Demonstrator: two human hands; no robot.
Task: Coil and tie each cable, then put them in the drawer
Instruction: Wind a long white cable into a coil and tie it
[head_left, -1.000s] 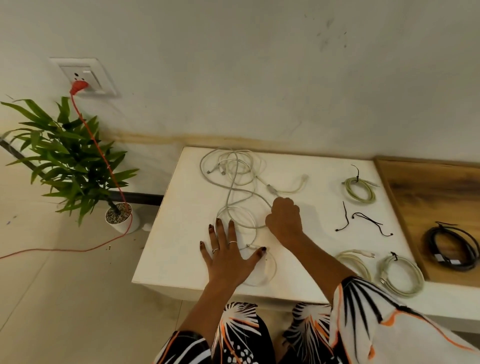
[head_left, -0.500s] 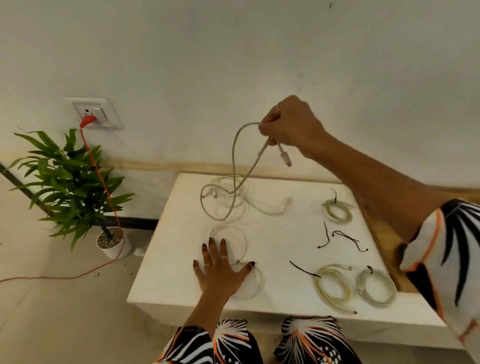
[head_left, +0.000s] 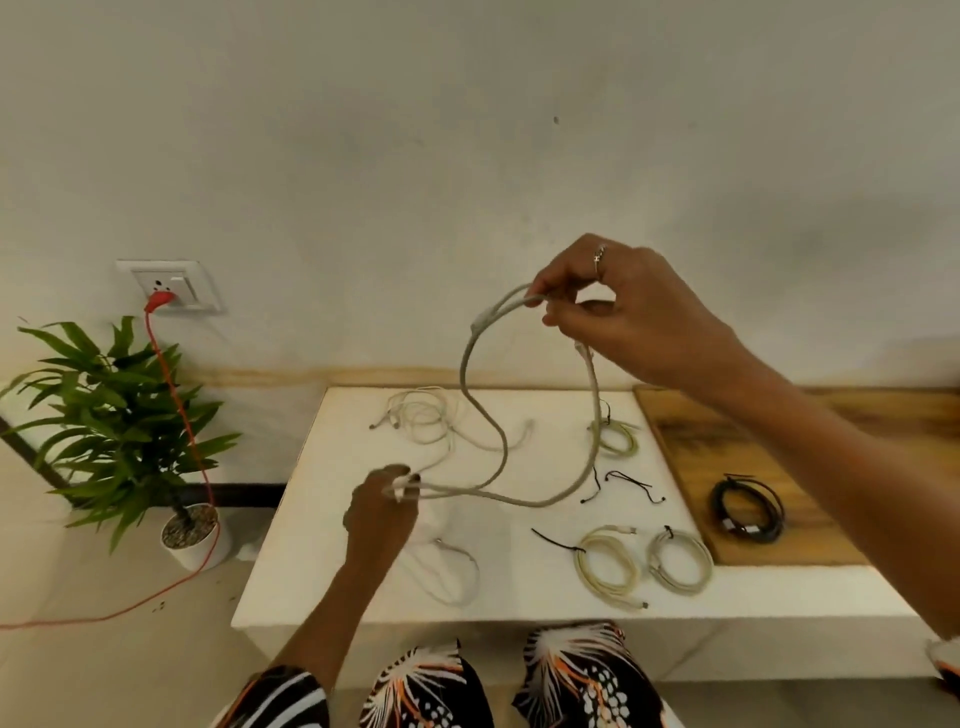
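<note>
A long grey cable (head_left: 480, 387) hangs in the air above the white table (head_left: 332, 582). My right hand (head_left: 623, 312) is raised and pinches it near one end, with the strand looping down on both sides. My left hand (head_left: 382, 512), low over the table, pinches the cable's other end. A loose tangle of white cables (head_left: 421, 418) lies at the table's back, and a thin clear cable (head_left: 452, 571) lies near the front. Three tied cream coils rest on the right: one at the back (head_left: 618, 439), two at the front (head_left: 608, 566) (head_left: 680, 561). Loose black ties (head_left: 631, 483) lie between them.
A tied black cable coil (head_left: 748, 509) sits on the wooden surface (head_left: 727, 441) right of the table. A potted plant (head_left: 119, 431) stands on the floor at left. A red cord (head_left: 176, 395) runs from the wall socket (head_left: 169, 286) down across the floor.
My right hand lifted the grey cable off the table and holds it high. My left hand left its flat press on the table and took hold of the cable's other end.
</note>
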